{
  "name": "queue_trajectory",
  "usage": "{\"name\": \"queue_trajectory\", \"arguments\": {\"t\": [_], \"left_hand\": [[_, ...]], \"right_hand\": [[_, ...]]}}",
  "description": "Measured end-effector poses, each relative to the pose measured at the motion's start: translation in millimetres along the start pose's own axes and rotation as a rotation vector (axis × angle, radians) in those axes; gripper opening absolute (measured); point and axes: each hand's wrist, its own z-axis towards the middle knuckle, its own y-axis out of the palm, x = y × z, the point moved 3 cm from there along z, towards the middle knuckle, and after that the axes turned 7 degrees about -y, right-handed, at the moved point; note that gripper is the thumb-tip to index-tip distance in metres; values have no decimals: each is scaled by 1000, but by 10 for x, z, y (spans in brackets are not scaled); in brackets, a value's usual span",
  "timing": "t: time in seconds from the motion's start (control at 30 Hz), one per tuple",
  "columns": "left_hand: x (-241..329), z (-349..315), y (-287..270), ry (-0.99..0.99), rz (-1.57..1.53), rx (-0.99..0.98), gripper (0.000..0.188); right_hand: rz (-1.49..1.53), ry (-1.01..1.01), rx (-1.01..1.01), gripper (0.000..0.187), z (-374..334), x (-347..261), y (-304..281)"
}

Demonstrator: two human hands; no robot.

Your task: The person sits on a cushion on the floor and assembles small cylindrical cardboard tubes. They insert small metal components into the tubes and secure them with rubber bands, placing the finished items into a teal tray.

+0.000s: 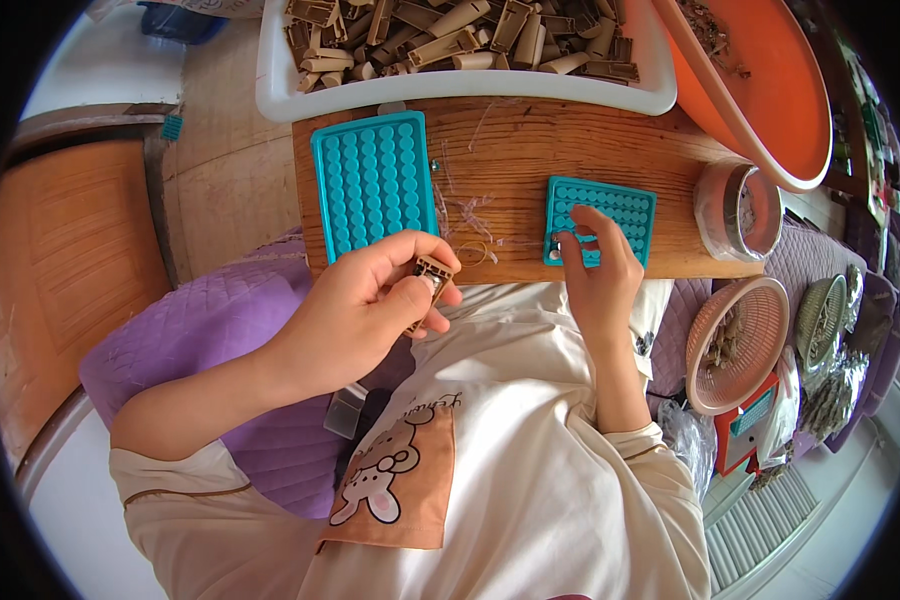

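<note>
My left hand (370, 300) is closed around a brown plastic casing (430, 282), its hollow, ribbed end facing up between thumb and fingers. Whitish material shows inside the casing by my thumb. Over the small teal tray with round cups (620, 207), my right hand (605, 265) has its thumb and forefinger bent, with a gap between their tips. A tiny dark and silvery part (556, 243) lies by the right thumb at the tray's left side; its kind is too small to make out. A larger teal tray of round cups (375, 180) lies beyond my left hand.
A white bin (270, 85) of brown casings (460, 40) stands at the table's (500, 130) far edge. An orange basin (790, 100) leans in at far right, near a round tub (755, 215). Pink (705, 370) and green baskets (820, 315) sit right of my lap.
</note>
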Motion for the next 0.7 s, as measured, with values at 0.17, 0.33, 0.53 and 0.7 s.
{"name": "queue_trajectory", "arguments": {"t": [0.17, 0.33, 0.53, 0.7], "left_hand": [[7, 15, -10, 22, 13, -25, 23], [27, 6, 8, 39, 0, -35, 25], [23, -29, 44, 77, -3, -42, 29], [34, -26, 41, 73, 93, -21, 29]], "right_hand": [[-199, -67, -134, 21, -47, 126, 111], [-224, -11, -185, 16, -8, 124, 133], [102, -25, 29, 17, 156, -135, 16], [266, -242, 52, 21, 94, -774, -48]]}}
